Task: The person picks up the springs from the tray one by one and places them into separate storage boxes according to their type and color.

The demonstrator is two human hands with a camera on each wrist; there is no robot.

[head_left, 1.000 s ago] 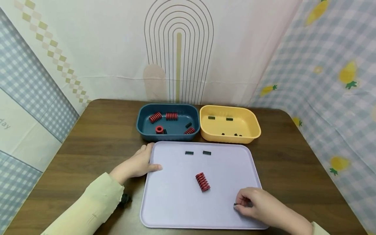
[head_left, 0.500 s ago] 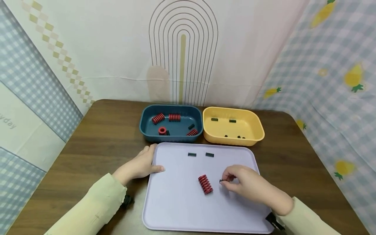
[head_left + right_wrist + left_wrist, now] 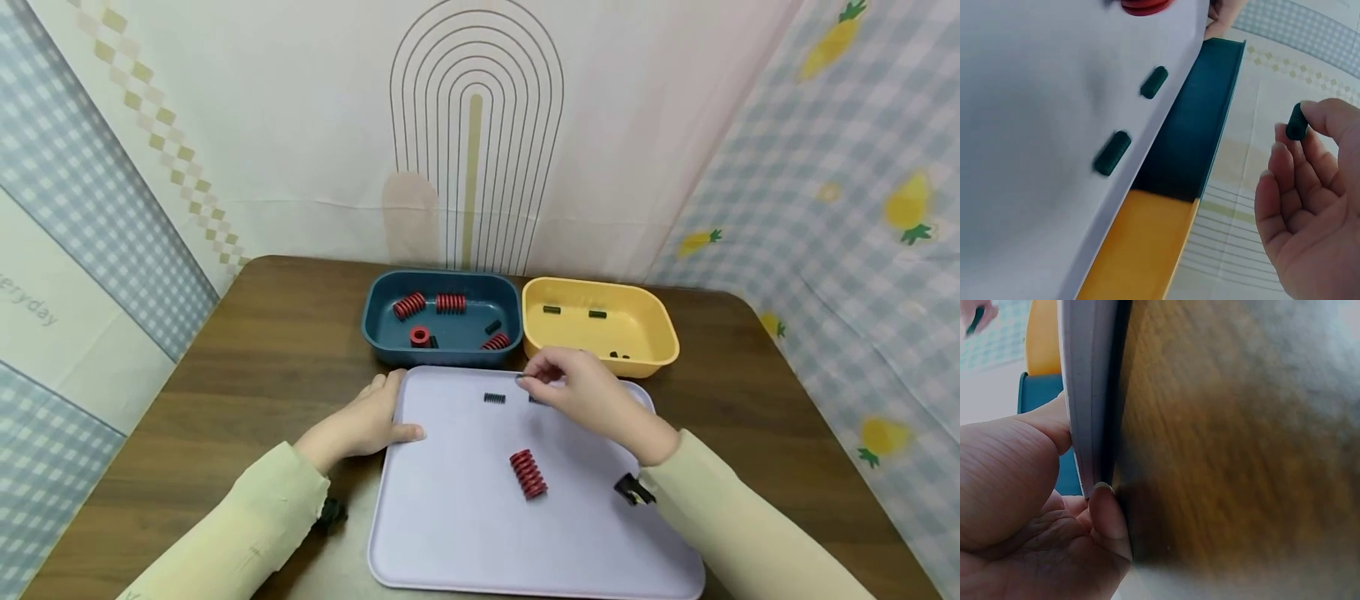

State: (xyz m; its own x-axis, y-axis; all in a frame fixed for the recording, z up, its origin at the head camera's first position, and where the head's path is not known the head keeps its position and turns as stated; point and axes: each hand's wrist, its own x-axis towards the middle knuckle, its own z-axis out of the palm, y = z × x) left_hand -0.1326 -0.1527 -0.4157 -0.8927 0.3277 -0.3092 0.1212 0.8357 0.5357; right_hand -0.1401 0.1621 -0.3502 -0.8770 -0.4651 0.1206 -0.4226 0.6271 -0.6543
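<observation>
My right hand (image 3: 581,387) pinches a small dark green spring (image 3: 1297,122) between thumb and fingertips, raised over the far edge of the lilac tray (image 3: 450,525). Two similar green springs lie near that edge; one spring (image 3: 495,398) shows whole in the head view, while the other spring (image 3: 1112,153) is partly covered there by the right hand. A larger red coil spring (image 3: 528,475) lies mid-tray. My left hand (image 3: 363,421) grips the tray's left rim near the far corner, thumb over the top and fingers against the outer side.
Behind the tray stands a dark blue bin (image 3: 442,357) with several red springs and a couple of dark green ones. Right beside it, a yellow bin (image 3: 656,367) holds several small green springs. A patterned cloth (image 3: 315,150) hangs behind the wooden table (image 3: 262,358).
My right hand has carried the small green spring from the tray's near right part up and leftward to the far edge by the bins. The left hand keeps its hold on the rim.
</observation>
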